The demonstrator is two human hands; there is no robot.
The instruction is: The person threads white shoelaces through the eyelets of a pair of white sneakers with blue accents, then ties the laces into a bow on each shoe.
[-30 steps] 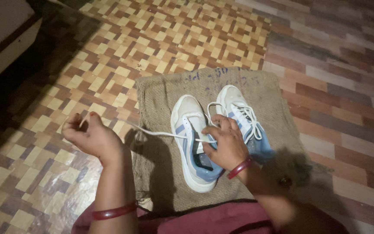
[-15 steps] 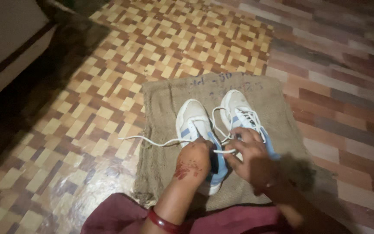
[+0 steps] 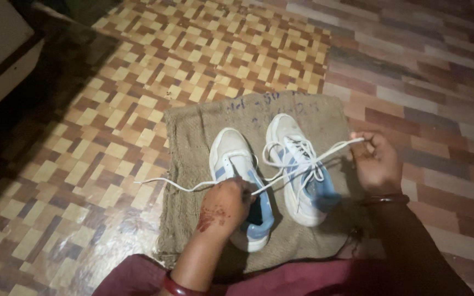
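Lacing: left hand (image 3: 223,204) pins the left sneaker (image 3: 241,186); right hand (image 3: 376,160) pinches its white lace (image 3: 308,162) taut, probably needing another eyelet.

Dim light falls on a glossy checkered floor (image 3: 138,98) meeting striped brown planks (image 3: 440,93).

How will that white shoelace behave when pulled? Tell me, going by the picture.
The white shoelace is probably floppy: its free end trails in loose curves over the burlap mat. It looks light, held taut by the right hand with a fingertip pinch. Pulling may drag the left shoe, which the left hand steadies.
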